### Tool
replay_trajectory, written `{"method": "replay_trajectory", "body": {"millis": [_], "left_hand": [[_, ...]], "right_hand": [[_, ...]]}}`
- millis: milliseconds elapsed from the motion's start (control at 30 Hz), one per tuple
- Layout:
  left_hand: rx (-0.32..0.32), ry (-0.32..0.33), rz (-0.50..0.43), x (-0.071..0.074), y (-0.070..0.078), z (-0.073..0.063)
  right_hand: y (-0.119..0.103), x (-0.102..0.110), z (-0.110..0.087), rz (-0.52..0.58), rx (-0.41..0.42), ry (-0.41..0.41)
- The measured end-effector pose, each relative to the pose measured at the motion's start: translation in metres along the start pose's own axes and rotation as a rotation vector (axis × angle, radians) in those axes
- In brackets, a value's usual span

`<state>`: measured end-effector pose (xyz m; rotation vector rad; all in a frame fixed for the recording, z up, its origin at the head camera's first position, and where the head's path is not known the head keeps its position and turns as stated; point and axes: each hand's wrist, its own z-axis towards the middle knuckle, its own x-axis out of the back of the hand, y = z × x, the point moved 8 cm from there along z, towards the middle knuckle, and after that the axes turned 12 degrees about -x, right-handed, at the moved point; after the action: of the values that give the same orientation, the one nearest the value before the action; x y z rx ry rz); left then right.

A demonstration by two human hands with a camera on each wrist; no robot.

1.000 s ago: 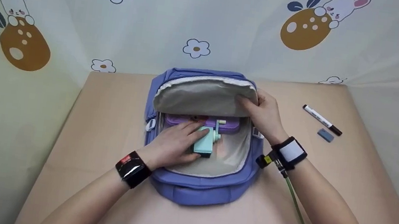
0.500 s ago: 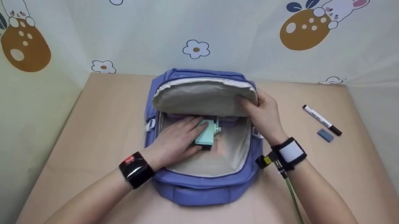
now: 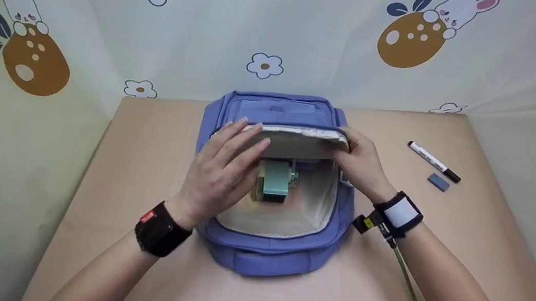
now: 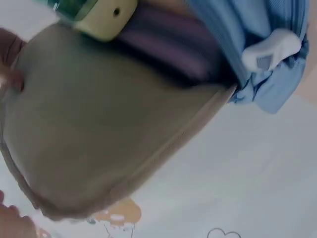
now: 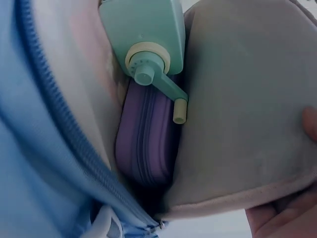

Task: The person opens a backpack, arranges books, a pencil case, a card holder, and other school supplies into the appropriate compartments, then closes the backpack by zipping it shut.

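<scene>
A blue backpack (image 3: 273, 268) lies on the table with its front compartment unzipped. My right hand (image 3: 365, 166) pinches the right edge of its grey-lined flap (image 3: 302, 147) and keeps it partly raised. Inside sits a mint-green crank pencil sharpener (image 3: 276, 178), its handle toward the right. Under the crank in the right wrist view lies a purple zippered pencil case (image 5: 143, 131), mostly hidden by the flap in the head view. My left hand (image 3: 215, 177) is over the bag's left side, fingers extended and holding nothing; I cannot tell whether it touches the flap.
A white marker (image 3: 433, 161) with black ends and a small blue eraser (image 3: 438, 182) lie to the right on the table (image 3: 142, 165). A patterned cloth wall (image 3: 199, 43) stands behind the bag. A green cable (image 3: 409, 293) runs from the right wrist.
My left hand has let go of the pencil sharpener and risen out of the compartment toward the flap. The sharpener sits slightly deeper. My right hand has drawn the flap forward and down a little.
</scene>
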<state>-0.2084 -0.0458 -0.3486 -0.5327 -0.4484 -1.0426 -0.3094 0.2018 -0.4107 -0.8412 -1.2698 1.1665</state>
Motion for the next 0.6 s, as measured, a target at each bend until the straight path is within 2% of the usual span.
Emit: {"method": "replay_trajectory", "body": {"millis": [100,200,367,500,600], "left_hand": [[0.079,-0.005,-0.053,0.006,-0.008,0.001],[0.104,-0.051,-0.091,0.006,-0.007,-0.004],[0.072,-0.109,-0.127,0.006,0.008,-0.016],[0.017,-0.104,-0.149,0.008,0.024,-0.023],[-0.039,-0.091,-0.147,0.010,0.036,-0.028]], "right_hand": [[0.002,-0.001,-0.007,-0.043,0.010,-0.049],[0.003,-0.005,-0.018,-0.102,0.026,-0.098],[0.005,-0.010,-0.040,-0.246,0.140,-0.116],[0.006,-0.012,-0.060,-0.323,0.272,-0.122],[0.003,-0.017,-0.078,-0.407,0.414,-0.158]]}}
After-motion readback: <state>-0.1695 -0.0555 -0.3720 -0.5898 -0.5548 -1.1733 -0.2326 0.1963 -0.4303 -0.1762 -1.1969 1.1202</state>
